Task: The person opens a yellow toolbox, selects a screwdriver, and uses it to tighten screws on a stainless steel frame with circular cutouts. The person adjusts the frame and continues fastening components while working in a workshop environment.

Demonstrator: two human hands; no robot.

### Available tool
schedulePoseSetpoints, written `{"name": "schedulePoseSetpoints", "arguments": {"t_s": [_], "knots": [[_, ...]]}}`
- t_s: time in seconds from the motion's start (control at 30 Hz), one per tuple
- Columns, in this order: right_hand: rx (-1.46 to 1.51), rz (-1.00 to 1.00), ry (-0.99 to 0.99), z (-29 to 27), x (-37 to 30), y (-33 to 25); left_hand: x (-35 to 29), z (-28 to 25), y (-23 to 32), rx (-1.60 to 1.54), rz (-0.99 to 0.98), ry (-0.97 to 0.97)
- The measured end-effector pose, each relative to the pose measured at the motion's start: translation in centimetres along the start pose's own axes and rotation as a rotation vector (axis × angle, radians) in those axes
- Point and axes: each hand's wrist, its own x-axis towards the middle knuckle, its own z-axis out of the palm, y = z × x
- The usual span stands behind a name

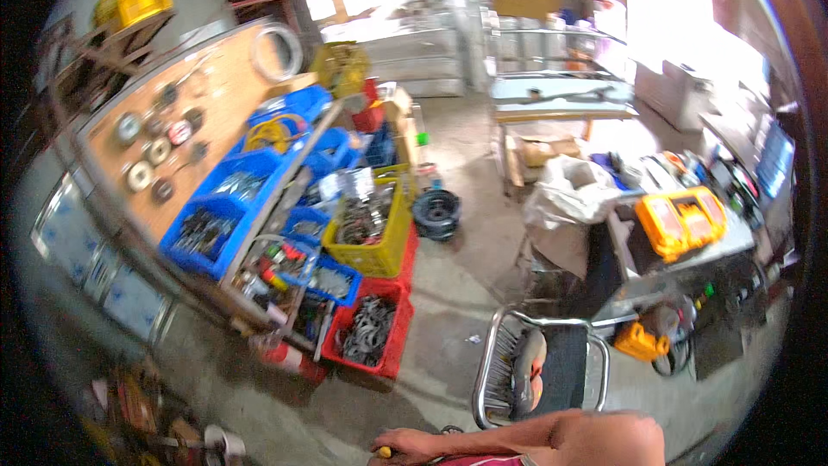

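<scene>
My right forearm reaches in from the lower right, bent across the bottom edge. My right hand (407, 443) is closed around something mostly hidden, of which only a small yellow end (385, 451) shows. Low in the picture, the hand is left of a chrome-framed chair (561, 367) with a dark seat; a grey and orange thing (530, 371) lies on that chair. Beyond the hand, on the floor, stands a red crate (404, 328) of grey metal parts. My left hand is out of view.
At left, a rack holds blue bins (207, 264) of small parts; a yellow crate (392, 237) stands beside it. A black coil (436, 213) lies on the floor. At right, a workbench (733, 242) carries an orange tool case (681, 220). A glass-topped table (561, 91) stands farther back.
</scene>
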Motion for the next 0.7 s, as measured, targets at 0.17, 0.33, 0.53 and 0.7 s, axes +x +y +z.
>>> {"name": "schedulePoseSetpoints", "arguments": {"t_s": [0.17,0.33,0.53,0.7], "knots": [[-0.372,-0.360,0.367,-6.6,9.6,2.0,7.0,-1.9,13.5,-0.457,-0.177,-0.204],[-0.360,-0.072,0.561,-13.8,11.6,6.1,17.9,-2.4,25.7,-0.679,-0.206,-0.480],[-0.102,0.289,0.927,-23.2,9.8,7.5,25.0,6.8,40.6,-0.041,0.206,-0.553],[0.098,0.616,1.226,-31.4,8.5,13.2,30.8,17.6,48.1,0.295,0.431,-0.787]]}}
